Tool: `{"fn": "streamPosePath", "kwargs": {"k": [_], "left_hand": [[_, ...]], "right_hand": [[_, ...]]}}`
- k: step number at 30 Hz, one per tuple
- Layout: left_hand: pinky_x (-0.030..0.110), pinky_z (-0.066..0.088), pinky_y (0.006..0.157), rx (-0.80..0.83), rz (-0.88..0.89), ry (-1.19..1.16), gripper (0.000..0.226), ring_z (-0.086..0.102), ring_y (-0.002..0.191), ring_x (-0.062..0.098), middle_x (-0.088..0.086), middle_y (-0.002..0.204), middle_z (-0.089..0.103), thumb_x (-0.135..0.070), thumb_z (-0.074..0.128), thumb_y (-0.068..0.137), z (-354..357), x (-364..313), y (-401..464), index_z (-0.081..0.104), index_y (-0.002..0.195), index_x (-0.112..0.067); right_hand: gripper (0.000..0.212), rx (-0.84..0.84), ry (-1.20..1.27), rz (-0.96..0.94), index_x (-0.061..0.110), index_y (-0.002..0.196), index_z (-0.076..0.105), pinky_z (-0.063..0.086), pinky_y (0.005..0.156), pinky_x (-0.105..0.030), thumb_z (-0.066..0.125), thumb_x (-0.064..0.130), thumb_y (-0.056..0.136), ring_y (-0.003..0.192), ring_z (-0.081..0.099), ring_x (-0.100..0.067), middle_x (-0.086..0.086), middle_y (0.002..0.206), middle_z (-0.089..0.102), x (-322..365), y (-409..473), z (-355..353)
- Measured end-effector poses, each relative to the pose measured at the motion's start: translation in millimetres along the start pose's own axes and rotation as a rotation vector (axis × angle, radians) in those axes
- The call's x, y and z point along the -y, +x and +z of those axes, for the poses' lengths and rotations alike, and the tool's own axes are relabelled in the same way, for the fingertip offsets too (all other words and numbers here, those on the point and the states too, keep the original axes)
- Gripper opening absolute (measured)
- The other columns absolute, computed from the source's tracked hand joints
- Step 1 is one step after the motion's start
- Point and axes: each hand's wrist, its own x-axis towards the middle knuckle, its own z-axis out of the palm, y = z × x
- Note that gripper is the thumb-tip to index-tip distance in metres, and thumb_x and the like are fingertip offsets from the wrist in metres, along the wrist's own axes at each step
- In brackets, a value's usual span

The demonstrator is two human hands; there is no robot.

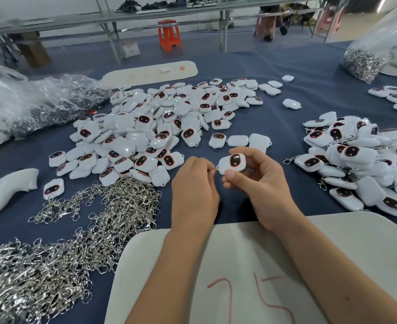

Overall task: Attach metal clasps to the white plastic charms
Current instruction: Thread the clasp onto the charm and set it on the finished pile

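I see both forearms reaching forward over a white board (251, 258) marked with red strokes, the hands meeting just past its far edge. My right hand (256, 183) curls round a white charm (232, 162), thumb beneath and fingers over its top, its dark red-rimmed face turned up toward me. My left hand (194, 183) is closed into a pinch at the charm's left end, holding a small metal clasp (214, 169) against it; only a glint of the clasp shows, so I cannot tell whether it is hooked on.

To the left of the hands lies a loose heap of metal clasps (71, 230) on the blue bench (274, 118). Beyond the hands spreads a large pile of bare charms (150, 132). On the right sits another pile of charms with clasps (361, 164) showing among them. A crumpled clear bag (29, 101) lies far left, and another bag of clasps (366, 61) stands far right. An orange stool (170, 35) stands on the floor behind.
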Motion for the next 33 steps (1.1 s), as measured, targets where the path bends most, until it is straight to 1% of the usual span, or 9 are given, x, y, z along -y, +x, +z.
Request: {"fn": "streamPosePath", "kwargs": {"k": [4, 7, 10, 13, 16, 19, 22, 26, 33], "left_hand": [[0.032, 0.024, 0.068, 0.106, -0.001, 0.133, 0.005, 0.056, 0.087, 0.031, 0.01, 0.095, 0.062, -0.003, 0.063, 0.088, 2.9, -2.5, 2.2, 0.067, 0.09, -0.006], [0.033, 0.03, 0.069, 0.101, -0.002, 0.089, 0.004, 0.057, 0.085, 0.03, 0.009, 0.092, 0.063, -0.003, 0.064, 0.086, 5.3, -1.9, 0.8, 0.067, 0.088, -0.006], [0.026, 0.046, 0.072, -0.012, -0.119, -0.223, 0.009, 0.062, 0.076, 0.014, -0.001, 0.081, 0.067, -0.003, 0.068, 0.089, 4.3, -0.7, -0.4, 0.068, 0.085, -0.011], [0.012, 0.045, 0.068, -0.022, -0.34, -0.6, 0.012, 0.06, 0.069, -0.001, -0.011, 0.074, 0.069, -0.006, 0.071, 0.092, 5.9, 0.0, 3.0, 0.073, 0.087, -0.016], [0.022, 0.047, 0.07, 0.067, -0.512, -0.842, 0.014, 0.057, 0.068, 0.006, -0.009, 0.071, 0.067, -0.008, 0.067, 0.096, 8.9, 0.8, 4.1, 0.076, 0.091, -0.018], [0.03, 0.048, 0.073, 0.119, -0.554, -0.946, 0.016, 0.055, 0.068, 0.012, -0.001, 0.071, 0.065, -0.007, 0.062, 0.099, 9.7, 1.3, 2.1, 0.074, 0.091, -0.013], [0.031, 0.05, 0.074, 0.096, -0.496, -0.795, 0.018, 0.057, 0.068, 0.01, -0.006, 0.071, 0.065, -0.009, 0.06, 0.1, 9.5, 2.3, 2.6, 0.071, 0.087, -0.015], [0.019, 0.043, 0.067, 0.042, -0.226, -0.4, 0.017, 0.056, 0.067, 0.003, -0.011, 0.071, 0.064, -0.011, 0.063, 0.098, 6.5, 1.8, 1.7, 0.067, 0.083, -0.018], [0.041, 0.043, 0.073, 0.0, -0.001, -0.087, 0.012, 0.058, 0.08, 0.026, 0.004, 0.088, 0.064, -0.007, 0.06, 0.098, 4.5, 3.5, -0.7, 0.065, 0.087, -0.01]], "right_hand": [[0.035, 0.012, -0.14, -0.078, 0.009, 0.116, 0.065, 0.06, 0.071, -0.03, 0.074, -0.011, 0.088, 0.076, 0.072, -0.025, -0.008, 0.094, 0.071, -1.6, -1.4, 3.8], [0.035, 0.003, -0.201, -0.136, 0.007, 0.116, 0.063, 0.06, 0.069, -0.03, 0.073, -0.012, 0.089, 0.075, 0.072, -0.026, -0.013, 0.095, 0.069, -3.2, -2.1, 7.5], [0.031, -0.03, -0.056, -0.074, 0.006, 0.121, 0.064, 0.06, 0.07, -0.028, 0.069, -0.008, 0.094, 0.073, 0.07, -0.023, -0.01, 0.094, 0.072, -0.9, -0.9, 4.5], [0.033, -0.016, 0.074, 0.026, 0.006, 0.127, 0.064, 0.058, 0.07, -0.024, 0.066, -0.005, 0.097, 0.075, 0.07, -0.02, -0.005, 0.094, 0.073, 0.7, 0.2, -0.3], [0.039, 0.008, 0.173, 0.082, 0.005, 0.131, 0.063, 0.057, 0.066, -0.022, 0.07, 0.004, 0.092, 0.074, 0.069, -0.016, -0.005, 0.091, 0.073, 3.9, 1.2, 0.7], [0.045, 0.026, 0.208, 0.097, 0.005, 0.13, 0.064, 0.056, 0.064, -0.021, 0.071, 0.01, 0.086, 0.072, 0.068, -0.014, -0.005, 0.089, 0.072, 5.6, 1.3, 2.2], [0.039, 0.015, 0.182, 0.087, 0.003, 0.13, 0.062, 0.055, 0.062, -0.021, 0.068, 0.003, 0.092, 0.069, 0.066, -0.014, -0.003, 0.089, 0.071, 4.7, 1.8, 3.7], [0.033, -0.017, 0.151, 0.083, 0.003, 0.128, 0.064, 0.053, 0.061, -0.021, 0.066, -0.001, 0.096, 0.068, 0.065, -0.015, -0.005, 0.086, 0.068, 2.5, 2.4, 1.2], [0.03, 0.0, 0.094, 0.05, 0.003, 0.126, 0.064, 0.054, 0.062, -0.023, 0.066, -0.003, 0.097, 0.07, 0.065, -0.018, -0.006, 0.093, 0.069, 0.9, 1.3, 0.4]]}}
